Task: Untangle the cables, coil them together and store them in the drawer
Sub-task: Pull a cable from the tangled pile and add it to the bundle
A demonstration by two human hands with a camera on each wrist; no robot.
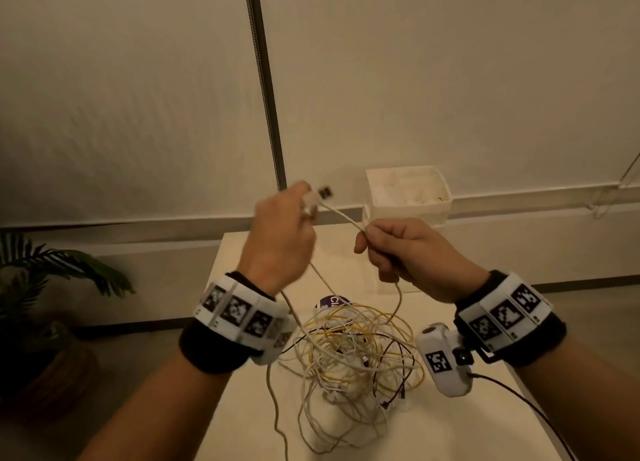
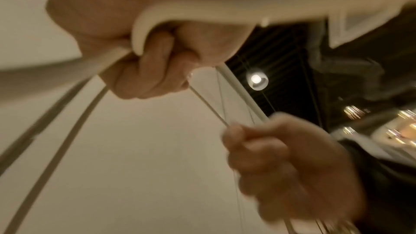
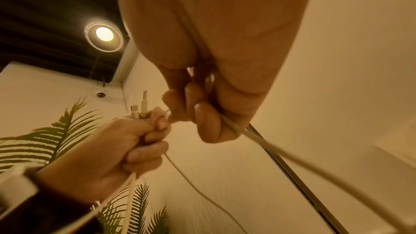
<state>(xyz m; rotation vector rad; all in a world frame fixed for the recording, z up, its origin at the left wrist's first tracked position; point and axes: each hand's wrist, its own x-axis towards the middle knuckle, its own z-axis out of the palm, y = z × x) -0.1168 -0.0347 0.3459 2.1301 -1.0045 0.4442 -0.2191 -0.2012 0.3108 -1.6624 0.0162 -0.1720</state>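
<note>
At frame centre, the left hand (image 1: 277,232) is gripping 2 plug ends (image 3: 140,108) while the right hand (image 1: 405,252) is pinching the same white cable (image 1: 343,218). The tangle (image 1: 353,349) is lying lower centre; pulling hard is likely tightening its knots.

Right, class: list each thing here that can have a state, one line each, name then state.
left hand: raised, gripping cable ends, two plugs sticking up.
right hand: raised, pinching the white cable.
white cable: stretched between both hands, trailing down to the pile.
cable pile: still tangled, lying on the table.
storage box: open-topped, at the table's far edge.
</note>
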